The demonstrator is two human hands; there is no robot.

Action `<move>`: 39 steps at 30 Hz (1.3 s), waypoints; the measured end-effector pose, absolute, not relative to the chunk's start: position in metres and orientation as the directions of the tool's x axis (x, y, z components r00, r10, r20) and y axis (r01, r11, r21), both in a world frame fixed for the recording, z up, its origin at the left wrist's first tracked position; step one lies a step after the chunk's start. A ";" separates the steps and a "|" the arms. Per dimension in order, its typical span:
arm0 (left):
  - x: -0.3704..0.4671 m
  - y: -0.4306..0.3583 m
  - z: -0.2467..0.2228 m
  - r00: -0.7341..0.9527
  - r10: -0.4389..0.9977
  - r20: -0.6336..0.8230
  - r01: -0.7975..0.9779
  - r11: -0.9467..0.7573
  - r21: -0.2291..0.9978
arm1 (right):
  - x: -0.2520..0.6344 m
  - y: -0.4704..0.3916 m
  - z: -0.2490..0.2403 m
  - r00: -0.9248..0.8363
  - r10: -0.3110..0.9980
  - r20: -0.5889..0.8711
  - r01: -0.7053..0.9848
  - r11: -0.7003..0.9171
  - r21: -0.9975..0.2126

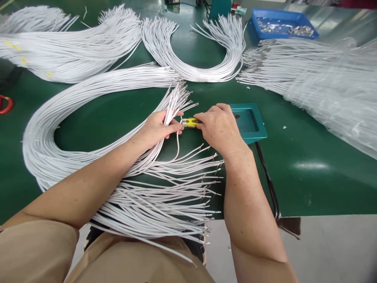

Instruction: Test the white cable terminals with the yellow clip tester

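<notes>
Wires [165,192], white and bundled, spread their loose ends over the table's [338,192] near edge, the nearest strands lying above the person's lap. Farther in, the left hand [160,125] is closed around a clutch of these strands, its thumb and fingertips drawn together next to one thin wire that loops below them. The right hand [219,125] is clamped on a yellow tool [192,122], its metal tip right at the left fingertips; I cannot tell whether that tip grips the wire. Just beyond the right hand sits a teal tray [260,125], with a black cable [268,179] running from beneath it to the near edge. The held bundle bends back on itself toward the table's left edge. Behind lie a U-shaped bundle [203,74], a thick bundle [79,49] toward the far left corner, and a plastic-covered bundle [330,86] along the right. Near the far edge, a blue tray [279,13] holds small metal pieces [301,30].
</notes>
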State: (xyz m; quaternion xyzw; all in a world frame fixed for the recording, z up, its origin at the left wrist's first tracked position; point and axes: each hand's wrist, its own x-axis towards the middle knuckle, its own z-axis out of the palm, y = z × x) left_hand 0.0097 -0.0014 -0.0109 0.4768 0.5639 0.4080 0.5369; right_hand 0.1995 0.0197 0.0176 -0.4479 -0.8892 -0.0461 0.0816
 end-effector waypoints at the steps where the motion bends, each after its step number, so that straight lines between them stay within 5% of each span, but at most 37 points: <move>1: 0.010 -0.001 -0.011 0.022 0.975 -0.219 0.107 0.216 0.971 | 0.200 0.020 0.017 -0.584 0.790 0.188 0.806 0.591 0.018; 11: 0.013 -0.003 -0.004 -0.009 0.967 -0.256 0.283 0.248 0.926 | 0.200 0.020 0.016 -0.572 0.804 0.165 0.818 0.575 0.032; 18: 0.012 -0.002 -0.009 0.002 0.977 -0.214 0.279 0.205 0.938 | 0.196 0.018 0.022 -0.418 0.832 0.365 0.803 0.527 -0.280; 25: -0.001 -0.001 -0.007 0.009 0.988 -0.156 0.283 0.147 0.948 | 0.187 0.013 0.028 -0.312 0.855 0.414 0.703 0.501 -0.504; 29: -0.005 0.000 -0.007 0.008 0.991 -0.134 0.163 0.131 0.978 | 0.172 -0.001 0.031 -0.581 0.763 0.282 0.533 0.619 -0.577; 32: -0.006 0.001 -0.007 0.012 0.978 -0.209 0.059 0.208 0.976 | 0.154 -0.014 0.031 -0.776 0.627 0.067 0.514 0.691 -0.509; 36: -0.006 0.001 -0.004 0.069 0.969 -0.237 -0.008 0.238 0.971 | 0.141 -0.029 0.034 -0.786 0.599 -0.154 0.611 0.711 -0.350; 39: -0.007 -0.001 0.000 0.092 0.962 -0.258 -0.013 0.260 0.966 | 0.144 -0.034 0.039 -0.791 0.564 -0.235 0.607 0.680 -0.412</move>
